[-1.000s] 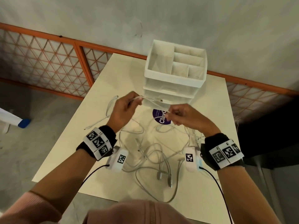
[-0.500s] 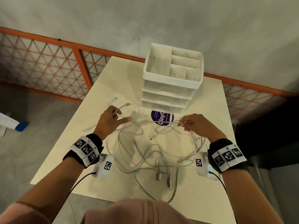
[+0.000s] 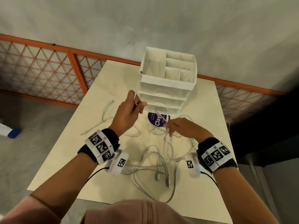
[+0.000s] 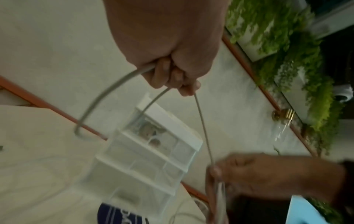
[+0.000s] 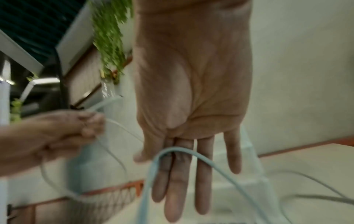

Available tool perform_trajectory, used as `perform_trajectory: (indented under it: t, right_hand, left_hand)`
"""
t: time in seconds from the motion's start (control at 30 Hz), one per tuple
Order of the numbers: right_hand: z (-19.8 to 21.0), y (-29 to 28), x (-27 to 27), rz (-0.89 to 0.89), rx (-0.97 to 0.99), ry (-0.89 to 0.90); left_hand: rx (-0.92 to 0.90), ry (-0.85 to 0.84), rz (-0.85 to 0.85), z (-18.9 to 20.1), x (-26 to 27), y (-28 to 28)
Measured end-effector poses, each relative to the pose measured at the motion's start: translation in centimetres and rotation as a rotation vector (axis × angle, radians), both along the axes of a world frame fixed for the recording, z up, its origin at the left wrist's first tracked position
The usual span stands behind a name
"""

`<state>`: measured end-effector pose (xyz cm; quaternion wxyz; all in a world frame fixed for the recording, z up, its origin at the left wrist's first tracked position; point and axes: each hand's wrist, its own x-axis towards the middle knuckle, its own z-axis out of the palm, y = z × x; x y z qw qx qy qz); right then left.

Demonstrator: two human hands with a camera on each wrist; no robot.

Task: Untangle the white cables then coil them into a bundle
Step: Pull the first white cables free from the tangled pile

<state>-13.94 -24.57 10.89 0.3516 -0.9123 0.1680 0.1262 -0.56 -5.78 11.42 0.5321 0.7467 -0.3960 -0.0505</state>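
Each forearm ends in a broad black wristband point(image 3: 111, 139) wrapped by a white strip point(image 3: 99, 147) printed with three square black-and-white coded markers in a row. The band on the other wrist point(image 3: 226, 154) carries the same three-marker strip point(image 3: 216, 155). Under each wrist, toward six o'clock of the band, sits a rounded white camera pod point(image 3: 119, 164) bearing one smaller coded marker; its twin point(image 3: 192, 165) matches it. A thin black cable point(image 3: 95, 172) leaves the left pod toward seven o'clock, and another point(image 3: 211, 177) leaves the right pod toward five o'clock. Pale pink sleeves point(image 3: 24, 206) are pushed up the forearms, and a pink garment with a central seam point(image 3: 145, 214) fills the bottom edge.
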Motion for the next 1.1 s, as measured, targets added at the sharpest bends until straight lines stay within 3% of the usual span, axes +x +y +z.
perform_trajectory:
  t: [0.17,0.4,0.53,0.63,0.7,0.77,0.87,0.97,1.1]
  right_hand:
    - [-1.7,-1.7,-2.4,0.0,-0.096,0.149]
    - [-4.4,-3.7,-4.6,-0.191,-0.114,-0.007]
    - [-6.8,-4.8,-6.5,-0.244,-0.325,0.23]
    - [-8.9,-4.8,-7.2,-0.214,-0.368,0.402]
    - [-8.8,-4.1,-6.5,-0.266,-0.224,0.262]
    - [-7.6,-3.2,-4.6,-0.328,-0.13,-0.013]
    - [-5.1,-1.3,-1.5,-0.341,0.119,-0.296]
    - [-3.5,0.1,0.1,-0.258,0.376,-0.278]
    - [-4.7,0.4,0.4,-0.086,0.279,-0.184]
  left_hand:
    - [-0.114,-0.008,0.204,0.9,2.3,1.4]
    - [-0.068,-0.021,0.398,-0.3,3.9,3.1]
    - [-0.066,-0.037,0.485,-0.6,3.9,3.4]
    - [-0.063,-0.009,0.393,-1.1,3.3,2.8]
    - [-0.04,0.008,0.267,-1.4,2.5,1.9]
    - [-0.02,-0.001,0.134,-1.4,1.3,0.9]
    - [-0.011,0.018,0.05,-1.2,0.1,-0.4]
    - [-0.031,0.042,0.06,-0.6,-0.3,-1.0]
    - [-0.13,0.041,0.142,0.5,0.2,-0.7]
